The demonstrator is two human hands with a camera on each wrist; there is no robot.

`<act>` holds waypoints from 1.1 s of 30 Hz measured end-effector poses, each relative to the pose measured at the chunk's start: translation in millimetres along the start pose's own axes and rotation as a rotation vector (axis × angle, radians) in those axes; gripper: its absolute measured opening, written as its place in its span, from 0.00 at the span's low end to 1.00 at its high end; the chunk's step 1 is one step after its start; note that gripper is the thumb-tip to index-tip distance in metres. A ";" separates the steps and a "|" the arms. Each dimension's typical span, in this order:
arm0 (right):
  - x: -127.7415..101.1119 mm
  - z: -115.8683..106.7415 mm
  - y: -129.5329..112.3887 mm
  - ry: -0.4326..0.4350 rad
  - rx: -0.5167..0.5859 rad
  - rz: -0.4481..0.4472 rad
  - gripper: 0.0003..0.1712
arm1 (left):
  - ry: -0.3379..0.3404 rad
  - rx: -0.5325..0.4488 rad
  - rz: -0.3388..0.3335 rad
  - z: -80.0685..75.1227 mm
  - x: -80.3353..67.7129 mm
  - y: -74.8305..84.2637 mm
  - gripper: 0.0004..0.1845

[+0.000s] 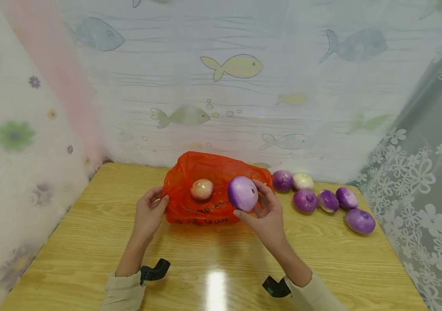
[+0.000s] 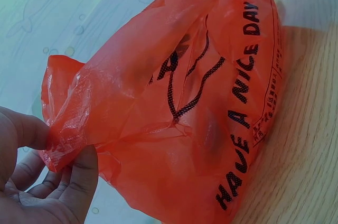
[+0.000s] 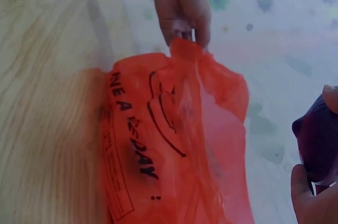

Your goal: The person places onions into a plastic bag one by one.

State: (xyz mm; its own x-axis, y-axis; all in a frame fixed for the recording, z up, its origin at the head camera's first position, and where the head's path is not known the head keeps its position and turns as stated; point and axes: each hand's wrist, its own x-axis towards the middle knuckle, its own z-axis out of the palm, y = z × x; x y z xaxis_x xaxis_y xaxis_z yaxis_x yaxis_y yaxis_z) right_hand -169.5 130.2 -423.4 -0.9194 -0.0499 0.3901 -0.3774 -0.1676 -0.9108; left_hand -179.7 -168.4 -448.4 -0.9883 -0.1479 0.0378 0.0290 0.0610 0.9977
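A red plastic bag (image 1: 221, 162) with black printed lettering lies on the table with its mouth spread open. My left hand (image 1: 149, 214) pinches the bag's left edge between thumb and fingers, which the left wrist view shows up close. A pale brownish onion (image 1: 202, 190) is inside the bag. My right hand (image 1: 269, 218) grips a purple onion (image 1: 241, 194) with its thumb below and fingers behind, over the right side of the bag. At the right edge of the right wrist view, that onion (image 3: 318, 142) looks dark between thumb and fingers.
To the bag's right lie several purple onions (image 1: 305, 201) and one whitish onion (image 1: 304, 182). They rest on a wooden table (image 1: 89, 242). A fish-patterned curtain (image 1: 236, 108) hangs behind the table, and a lace-flowered sheet (image 1: 430, 216) hangs at the right.
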 end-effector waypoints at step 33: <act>108.3 35.5 69.1 -0.120 -0.504 0.215 0.40 | -0.004 0.018 -0.009 3.0 -0.4 0.2 0.18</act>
State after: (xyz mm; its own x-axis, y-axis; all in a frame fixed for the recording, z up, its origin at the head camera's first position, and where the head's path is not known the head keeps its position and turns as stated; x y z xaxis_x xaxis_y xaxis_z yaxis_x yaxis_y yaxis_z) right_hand -291.2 78.3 -439.3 -0.9735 -0.1478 0.1743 -0.2162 0.3488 -0.9119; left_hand -179.7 -165.4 -448.4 -0.9891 -0.1445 0.0283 0.0172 0.0776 0.9968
